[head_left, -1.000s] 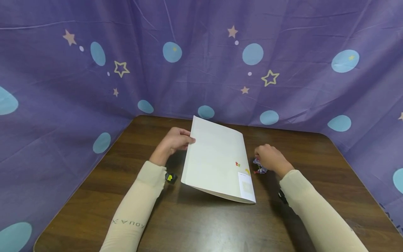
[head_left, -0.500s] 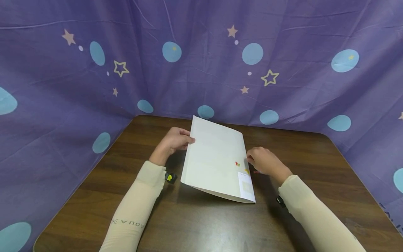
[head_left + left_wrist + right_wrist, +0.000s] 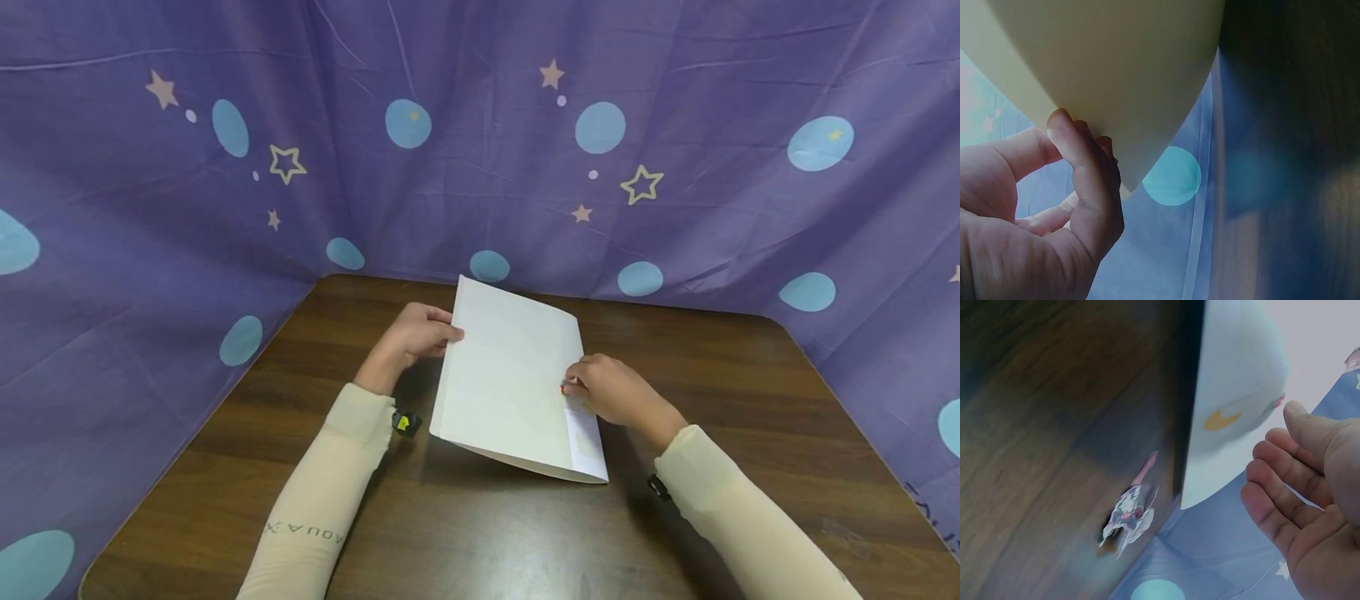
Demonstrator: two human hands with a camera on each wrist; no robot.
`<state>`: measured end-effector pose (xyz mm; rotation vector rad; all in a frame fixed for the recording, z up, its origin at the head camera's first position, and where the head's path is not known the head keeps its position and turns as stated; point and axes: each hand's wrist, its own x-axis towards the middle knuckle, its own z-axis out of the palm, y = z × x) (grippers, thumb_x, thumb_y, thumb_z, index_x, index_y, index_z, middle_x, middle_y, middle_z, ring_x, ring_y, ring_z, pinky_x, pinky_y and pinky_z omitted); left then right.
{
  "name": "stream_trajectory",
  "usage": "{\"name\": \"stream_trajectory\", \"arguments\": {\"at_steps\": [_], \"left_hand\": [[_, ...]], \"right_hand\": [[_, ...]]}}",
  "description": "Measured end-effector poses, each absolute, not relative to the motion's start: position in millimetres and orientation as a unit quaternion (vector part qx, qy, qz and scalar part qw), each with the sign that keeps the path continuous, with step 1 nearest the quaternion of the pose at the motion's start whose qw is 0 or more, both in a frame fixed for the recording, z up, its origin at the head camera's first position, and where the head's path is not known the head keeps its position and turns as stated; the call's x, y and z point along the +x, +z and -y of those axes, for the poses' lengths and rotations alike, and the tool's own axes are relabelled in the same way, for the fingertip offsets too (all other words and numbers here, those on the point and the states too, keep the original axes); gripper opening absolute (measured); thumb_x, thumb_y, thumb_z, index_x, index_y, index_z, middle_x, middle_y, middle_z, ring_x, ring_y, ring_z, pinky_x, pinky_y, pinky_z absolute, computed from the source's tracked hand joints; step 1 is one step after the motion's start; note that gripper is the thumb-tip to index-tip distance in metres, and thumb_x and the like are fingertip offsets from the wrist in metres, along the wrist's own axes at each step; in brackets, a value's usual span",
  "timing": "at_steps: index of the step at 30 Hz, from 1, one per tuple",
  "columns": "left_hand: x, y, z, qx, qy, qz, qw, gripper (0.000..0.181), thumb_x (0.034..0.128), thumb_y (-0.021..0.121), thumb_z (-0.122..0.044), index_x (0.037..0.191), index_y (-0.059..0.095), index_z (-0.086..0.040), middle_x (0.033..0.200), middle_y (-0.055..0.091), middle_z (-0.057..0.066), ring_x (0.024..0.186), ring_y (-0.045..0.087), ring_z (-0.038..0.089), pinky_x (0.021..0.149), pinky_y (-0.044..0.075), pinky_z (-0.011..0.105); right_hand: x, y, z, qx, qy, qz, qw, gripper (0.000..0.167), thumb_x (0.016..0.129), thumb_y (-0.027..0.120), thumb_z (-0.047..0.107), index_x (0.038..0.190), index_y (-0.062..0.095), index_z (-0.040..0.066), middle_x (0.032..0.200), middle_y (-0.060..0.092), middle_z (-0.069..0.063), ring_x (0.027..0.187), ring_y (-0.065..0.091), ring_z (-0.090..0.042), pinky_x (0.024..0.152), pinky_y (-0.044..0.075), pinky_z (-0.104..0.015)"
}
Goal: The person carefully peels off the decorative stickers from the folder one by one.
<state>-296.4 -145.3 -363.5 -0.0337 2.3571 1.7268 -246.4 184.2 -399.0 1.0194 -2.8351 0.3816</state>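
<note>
A large white card sheet (image 3: 510, 358), possibly a folder, leans tilted above the table, its lower edge bowed. My left hand (image 3: 412, 337) pinches its left edge; in the left wrist view the fingers (image 3: 1088, 162) curl against one corner. Over the sheet's right side hovers my right hand (image 3: 618, 390), fingertips close to a small red piece (image 3: 563, 388) on the surface. The right wrist view shows loosely bent fingers (image 3: 1266, 494) with nothing visible between them, and a yellow crescent (image 3: 1221, 420) on the sheet. Whether the fingertips touch the red piece cannot be told.
On the brown wooden table (image 3: 750, 417) beside the sheet lies a small multicoloured item (image 3: 1127, 515) with a pink tip, hidden by the right hand in the head view. A white label (image 3: 588, 442) marks the sheet's lower right. Behind hangs a purple patterned curtain (image 3: 480, 150).
My right hand has moved left, from beside the multicoloured item on the table to over the sheet's right side near the red piece. The left hand and the sheet have stayed put.
</note>
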Motion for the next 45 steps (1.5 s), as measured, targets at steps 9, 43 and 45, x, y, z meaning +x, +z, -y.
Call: {"name": "stream_trajectory", "arguments": {"at_steps": [9, 43, 45], "left_hand": [[-296, -363, 146, -0.011, 0.592, -0.798, 0.109, 0.044, 0.089, 0.076, -0.004, 0.128, 0.059, 0.009, 0.107, 0.065, 0.017, 0.085, 0.063, 0.02, 0.075, 0.06, 0.033], [-296, -364, 146, -0.009, 0.595, -0.796, 0.107, 0.046, 0.0895, 0.075, -0.004, 0.129, 0.058, 0.009, 0.11, 0.065, 0.018, 0.088, 0.064, 0.021, 0.076, 0.06, 0.034], [-296, -364, 146, -0.009, 0.596, -0.796, 0.107, 0.046, 0.0895, 0.075, -0.004, 0.13, 0.058, 0.009, 0.11, 0.065, 0.018, 0.088, 0.064, 0.021, 0.076, 0.06, 0.034]], "right_hand": [[-245, -400, -176, 0.335, 0.101, 0.936, 0.047, 0.004, 0.097, 0.071, 0.012, 0.097, 0.075, 0.013, 0.088, 0.065, 0.004, 0.081, 0.061, -0.014, 0.07, 0.054, -0.034], [-242, -403, -169, 0.29, 0.072, 0.95, 0.087, 0.016, 0.094, 0.068, 0.006, 0.079, 0.068, 0.011, 0.072, 0.058, 0.001, 0.064, 0.05, -0.015, 0.054, 0.047, -0.034], [-243, -402, -173, 0.29, 0.074, 0.951, 0.083, 0.021, 0.094, 0.069, 0.004, 0.075, 0.064, 0.011, 0.07, 0.054, 0.001, 0.064, 0.047, -0.015, 0.054, 0.044, -0.032]]}}
